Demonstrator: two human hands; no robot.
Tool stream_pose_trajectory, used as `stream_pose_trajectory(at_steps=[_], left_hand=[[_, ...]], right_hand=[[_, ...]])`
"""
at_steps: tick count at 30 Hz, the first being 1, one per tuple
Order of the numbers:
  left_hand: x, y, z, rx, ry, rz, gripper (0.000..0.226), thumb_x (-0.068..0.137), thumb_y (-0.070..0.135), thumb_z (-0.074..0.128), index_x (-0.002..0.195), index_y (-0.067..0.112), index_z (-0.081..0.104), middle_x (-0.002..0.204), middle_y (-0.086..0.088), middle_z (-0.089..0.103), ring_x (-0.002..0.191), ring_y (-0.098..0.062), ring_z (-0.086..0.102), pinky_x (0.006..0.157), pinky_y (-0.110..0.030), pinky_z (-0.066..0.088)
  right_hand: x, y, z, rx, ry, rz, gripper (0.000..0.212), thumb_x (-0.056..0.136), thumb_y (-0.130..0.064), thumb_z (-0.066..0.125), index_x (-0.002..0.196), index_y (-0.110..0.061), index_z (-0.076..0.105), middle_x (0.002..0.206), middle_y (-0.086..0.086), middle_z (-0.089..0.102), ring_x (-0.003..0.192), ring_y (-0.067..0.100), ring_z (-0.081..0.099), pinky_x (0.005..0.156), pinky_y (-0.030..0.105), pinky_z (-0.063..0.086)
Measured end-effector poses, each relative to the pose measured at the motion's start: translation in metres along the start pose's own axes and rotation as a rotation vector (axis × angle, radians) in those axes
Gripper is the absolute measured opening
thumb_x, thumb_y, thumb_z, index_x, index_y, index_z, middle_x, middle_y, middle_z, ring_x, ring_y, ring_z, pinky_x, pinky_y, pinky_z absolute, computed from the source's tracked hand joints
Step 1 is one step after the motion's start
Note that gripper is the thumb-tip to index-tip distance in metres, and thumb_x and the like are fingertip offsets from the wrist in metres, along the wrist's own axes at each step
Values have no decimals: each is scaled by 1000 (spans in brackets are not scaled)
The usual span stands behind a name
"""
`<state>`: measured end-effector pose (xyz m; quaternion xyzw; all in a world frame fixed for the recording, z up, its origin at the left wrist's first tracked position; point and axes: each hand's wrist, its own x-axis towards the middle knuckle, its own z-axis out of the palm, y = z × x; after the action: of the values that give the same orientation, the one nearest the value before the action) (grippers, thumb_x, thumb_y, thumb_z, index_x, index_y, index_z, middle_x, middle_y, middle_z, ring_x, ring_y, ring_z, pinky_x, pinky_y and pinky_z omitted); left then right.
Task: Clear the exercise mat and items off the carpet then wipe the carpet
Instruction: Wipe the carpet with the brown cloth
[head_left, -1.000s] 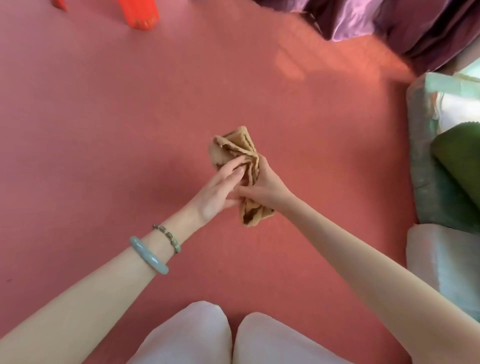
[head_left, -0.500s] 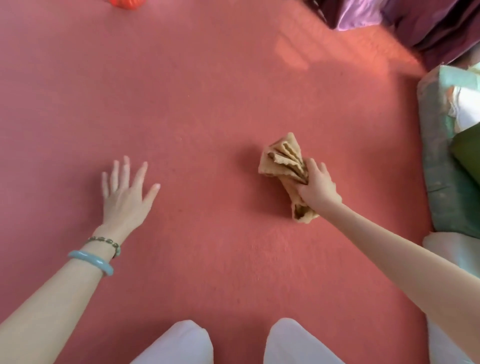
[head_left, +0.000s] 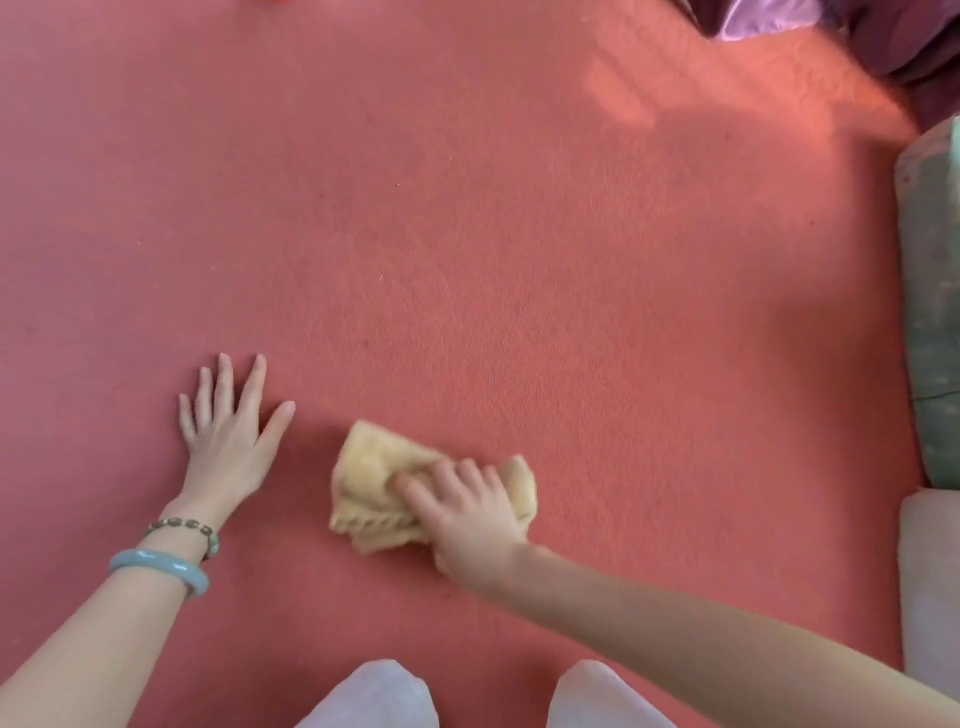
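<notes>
Head view: your right grip (head_left: 467, 514) lies on top of the tan cloth (head_left: 374, 483), fingers bent over its bunched folds and the palm pressing it flat to the red carpet (head_left: 467, 234). The picture is blurred there, so I cannot tell how far the thumb wraps under. The cloth sits near you, just right of your left grip (head_left: 228, 441), which holds nothing and rests flat on the carpet with fingers spread, apart from the cloth. Green and white cushions (head_left: 935, 312) line the right edge, and purple fabric (head_left: 779, 15) shows at the top. No mat shows here.

By the look of it, you are at the wiping step. Your next move calls for steady downward pressure and overlapping strokes outward, with the left grip bracing you and kept out of the cloth's path.
</notes>
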<state>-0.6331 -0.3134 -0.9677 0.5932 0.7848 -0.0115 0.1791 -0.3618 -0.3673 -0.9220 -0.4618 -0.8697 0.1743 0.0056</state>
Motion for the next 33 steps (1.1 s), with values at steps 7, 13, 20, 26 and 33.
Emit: stream_pose_trajectory(at_steps=[7,13,20,26,33], left_hand=[[3,-4,7,87,-18,-7,61,98,50,26,151,31,3,159,-8,-5,145,-24,-10,114,-45,-10],[5,1,-1,73,-94,-31,63,97,50,27,150,33,-4,158,-4,-14,144,-21,-18,113,-44,-15],[6,-1,0,46,-78,-26,65,96,51,29,150,32,-2,159,-3,-14,144,-20,-18,113,-43,-16],[6,-5,5,39,-29,-19,79,88,60,22,151,15,3,160,-5,-3,145,-21,-11,114,-44,-13],[5,-2,1,28,-48,-12,73,96,54,27,151,18,-3,159,-3,-11,144,-20,-17,115,-44,-13]], right_hand=[[59,102,-53,47,14,310,54,85,-28,56,135,-28,34,116,6,49,106,31,50,73,37,43],[113,205,-106,41,214,856,45,85,-10,44,130,-12,38,124,21,44,116,42,42,94,55,38],[180,102,-69,14,150,696,54,81,-2,44,133,-17,36,121,17,46,107,38,47,86,47,38],[199,-29,-33,-21,3,195,52,85,-11,46,134,-24,35,131,15,42,113,36,44,89,46,37],[214,47,-58,-84,73,303,49,88,-16,49,135,-20,35,124,15,46,112,35,46,87,42,39]])
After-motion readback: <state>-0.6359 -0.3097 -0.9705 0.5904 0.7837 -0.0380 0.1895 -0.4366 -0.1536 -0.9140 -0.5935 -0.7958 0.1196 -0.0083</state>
